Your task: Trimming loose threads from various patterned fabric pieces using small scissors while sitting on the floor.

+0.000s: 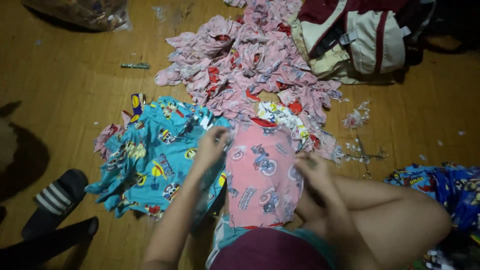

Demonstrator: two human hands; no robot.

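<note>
A small pink printed garment (260, 175) is stretched flat in front of me between my two hands. Pinching its upper left edge is my left hand (210, 146). Its right edge is gripped by my right hand (311, 170), just above my bent knee. Left of the garment lies a heap of blue cartoon-print garments (150, 157). Beyond it spreads a big pile of pink printed garments (250, 65), with a white printed piece (282, 116) at its near edge.
Small scissors (366, 156) lie on the wooden floor (75, 80) at right, near thread scraps (356, 119). A cream and maroon bag (365, 37) sits top right. More blue printed cloth (450, 187) is far right. Black striped slippers (57, 197) are bottom left.
</note>
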